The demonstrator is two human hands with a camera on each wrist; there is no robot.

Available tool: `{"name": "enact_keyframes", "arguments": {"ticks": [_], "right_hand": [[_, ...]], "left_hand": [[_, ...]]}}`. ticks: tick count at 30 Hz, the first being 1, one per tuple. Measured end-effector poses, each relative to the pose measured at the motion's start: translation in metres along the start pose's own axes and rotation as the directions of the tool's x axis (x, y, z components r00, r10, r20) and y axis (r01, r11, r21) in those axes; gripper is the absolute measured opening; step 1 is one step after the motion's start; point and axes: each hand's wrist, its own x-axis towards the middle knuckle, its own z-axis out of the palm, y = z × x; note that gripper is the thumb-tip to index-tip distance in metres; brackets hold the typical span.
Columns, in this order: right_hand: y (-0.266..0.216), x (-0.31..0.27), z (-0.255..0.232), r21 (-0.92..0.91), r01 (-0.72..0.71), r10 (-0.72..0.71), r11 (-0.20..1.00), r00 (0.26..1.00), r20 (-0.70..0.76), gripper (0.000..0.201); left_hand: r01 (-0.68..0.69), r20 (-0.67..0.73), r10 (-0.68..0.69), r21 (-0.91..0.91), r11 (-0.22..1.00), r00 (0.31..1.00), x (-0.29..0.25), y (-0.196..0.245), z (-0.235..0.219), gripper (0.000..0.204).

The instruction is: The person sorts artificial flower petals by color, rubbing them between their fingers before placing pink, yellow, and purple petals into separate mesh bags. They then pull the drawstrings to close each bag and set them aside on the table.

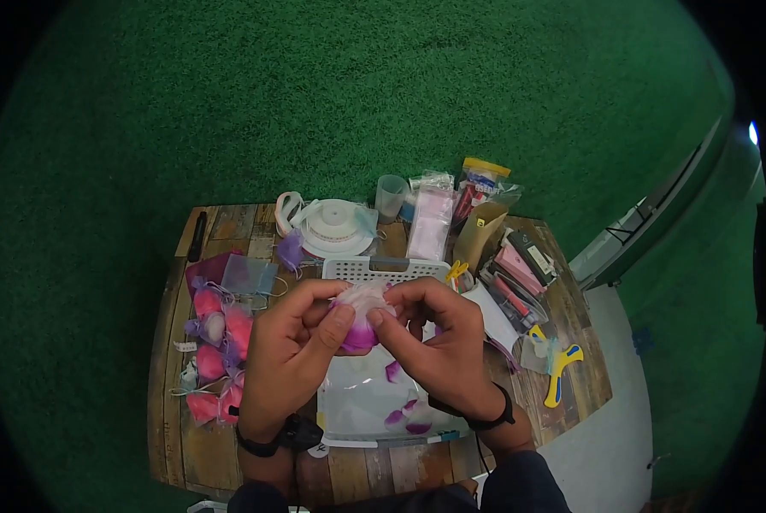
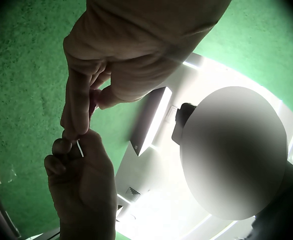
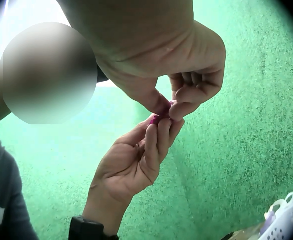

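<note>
While green turf (image 1: 229,103) spreads beyond it, the wooden table (image 1: 349,468) carries everything else in a loose ring around the white basket (image 1: 349,272). Over the basket, the left hand (image 1: 293,355) and right hand (image 1: 443,346) meet, their fingers curled, thumbs and fingertips clamped on opposite sides of a white-and-purple petal bunch (image 1: 364,321). On the table, pink pouches (image 1: 209,359) lie to the left of the basket; the white reel (image 1: 333,227) sits beyond its far left corner, and the clear cup (image 1: 390,197) stands near the reel. To the right lies a yellow-and-blue tool (image 1: 562,372). Smallest, loose purple petals (image 1: 417,427) lie inside the basket.
</note>
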Motion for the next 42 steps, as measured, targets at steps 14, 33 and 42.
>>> {"name": "enact_keyframes", "arguments": {"ticks": [14,33,42], "right_hand": [[0.003,0.002,0.010,0.266,0.016,0.006,0.964,0.996,-0.084,0.022],[0.003,0.028,0.015,0.389,-0.004,-0.042,0.921,0.993,0.111,0.015],[0.087,0.070,0.011,-0.203,-0.195,0.268,0.960,0.855,0.445,0.029]], "left_hand": [[-0.025,0.002,0.025,0.001,1.000,1.000,-0.003,-0.012,0.006,0.014],[-0.189,-0.084,0.185,-0.040,0.981,0.979,-0.001,-0.004,-0.007,0.028],[-0.283,-0.243,0.276,0.007,0.959,0.930,0.000,0.001,-0.014,0.031]]}}
